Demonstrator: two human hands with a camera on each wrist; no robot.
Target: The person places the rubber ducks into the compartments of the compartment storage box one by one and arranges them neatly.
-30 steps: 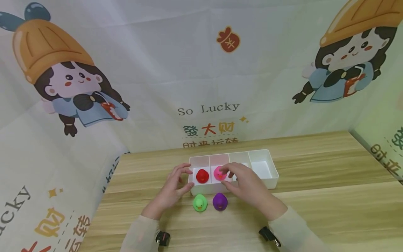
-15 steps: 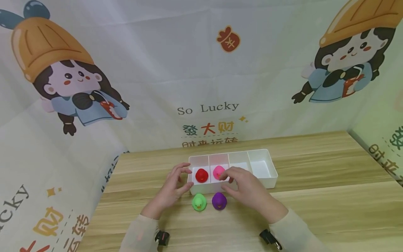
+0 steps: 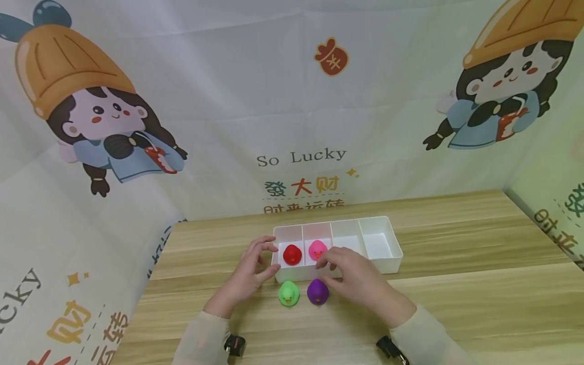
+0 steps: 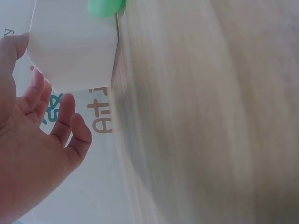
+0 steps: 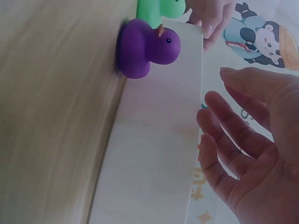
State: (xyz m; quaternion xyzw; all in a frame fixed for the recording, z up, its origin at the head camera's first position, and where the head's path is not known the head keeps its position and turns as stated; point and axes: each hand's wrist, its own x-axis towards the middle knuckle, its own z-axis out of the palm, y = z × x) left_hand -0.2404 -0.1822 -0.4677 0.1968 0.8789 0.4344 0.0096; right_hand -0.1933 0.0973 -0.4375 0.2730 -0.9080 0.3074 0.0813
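Observation:
A white box (image 3: 365, 264) with a row of compartments stands on the table. A red toy duck (image 3: 292, 255) sits in its leftmost compartment, a pink toy duck (image 3: 317, 250) in the one beside it. My left hand (image 3: 250, 268) rests at the box's left end, thumb by the front corner and fingers loosely bent along the side. My right hand (image 3: 356, 271) hovers over the front rim, fingers parted and holding nothing. In front of the box are a green toy duck (image 3: 289, 293) and a purple toy duck (image 5: 140, 49); the right thumb is near the purple one.
The wooden table (image 3: 456, 238) extends to both sides of the box. A printed cloth (image 3: 219, 91) hangs behind and along the sides. Dark wrist devices (image 3: 235, 345) sit at both sleeves.
My right hand has drawn back from the pink duck toward the box's front, uncovering the duck in its compartment. The left hand has stayed at the box's left end.

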